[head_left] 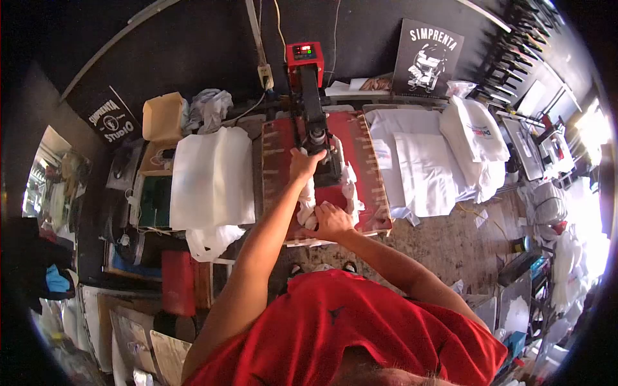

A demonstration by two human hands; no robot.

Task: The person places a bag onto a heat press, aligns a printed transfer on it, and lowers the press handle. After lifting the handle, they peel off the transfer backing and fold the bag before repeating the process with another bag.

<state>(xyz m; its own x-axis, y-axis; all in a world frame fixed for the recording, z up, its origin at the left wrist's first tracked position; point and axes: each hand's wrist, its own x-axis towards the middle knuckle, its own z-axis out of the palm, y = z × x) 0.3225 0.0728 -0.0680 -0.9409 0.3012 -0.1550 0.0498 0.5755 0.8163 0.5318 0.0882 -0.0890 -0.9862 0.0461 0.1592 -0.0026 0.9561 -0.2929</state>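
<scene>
A red heat press (296, 193) with a black arm and a lit red control box (304, 54) stands in the middle of the view. My left hand (306, 162) is closed at the black arm, near its metal knob; what its fingers hold is hidden. Near the front edge of the red plate, my right hand (331, 222) rests with bent fingers on a white cloth wrap (308, 212). A second strip of white wrapping (351, 186) runs along the plate to the right of the arm.
White sheets or bags (212, 177) lie left of the press. White fabric (421, 170) and a stack of printed white bags (476, 132) lie right. An open cardboard box (161, 119) stands at the back left. A black sign (427, 58) leans on the wall.
</scene>
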